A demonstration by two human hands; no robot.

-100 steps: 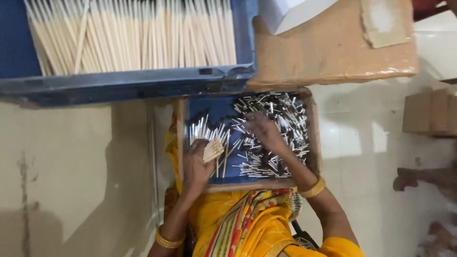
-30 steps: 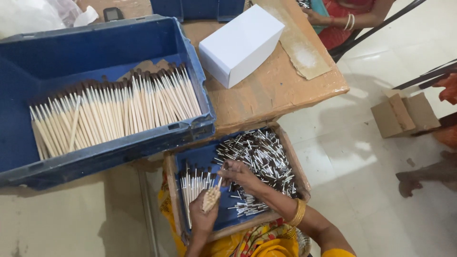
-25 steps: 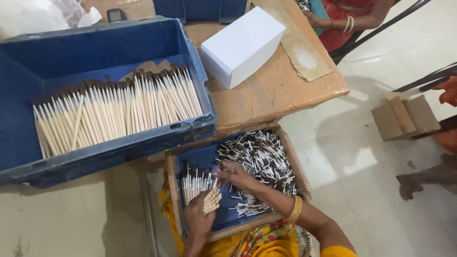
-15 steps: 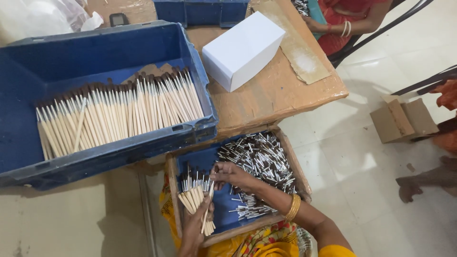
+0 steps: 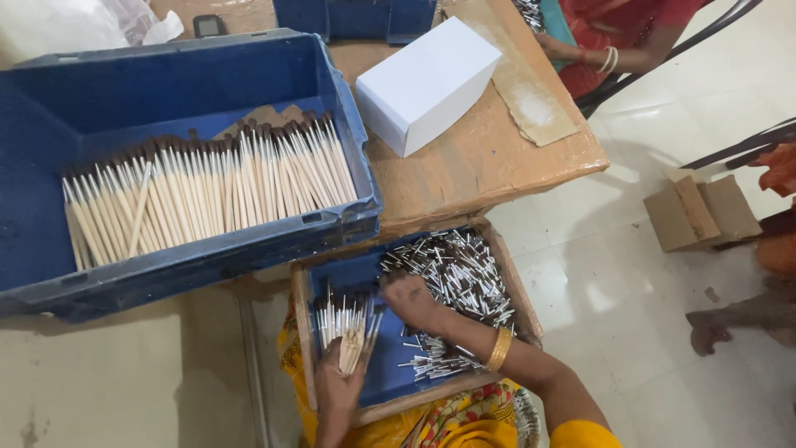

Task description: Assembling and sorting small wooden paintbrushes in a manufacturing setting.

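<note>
Left hand [image 5: 338,383] gripping fanned bundle of pale sticks [image 5: 347,332] over lap tray [image 5: 300,332]; right hand [image 5: 412,297] clenched in pile of metal ferrules [image 5: 460,278]. Could fumble w/ loose fan grip — sticks slipping, scattering into ferrules.

Two blue crates [image 5: 50,241] [image 5: 356,21]; one white box [image 5: 427,83]; one wooden tray [image 5: 518,290]; brush handles and ferrules [image 5: 460,278] too many to count

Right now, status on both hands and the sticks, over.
Left hand gripping a bundle of pale sticks over the lap tray. Right hand down in the pile of metal tips. Nothing blocking either hand.
</note>
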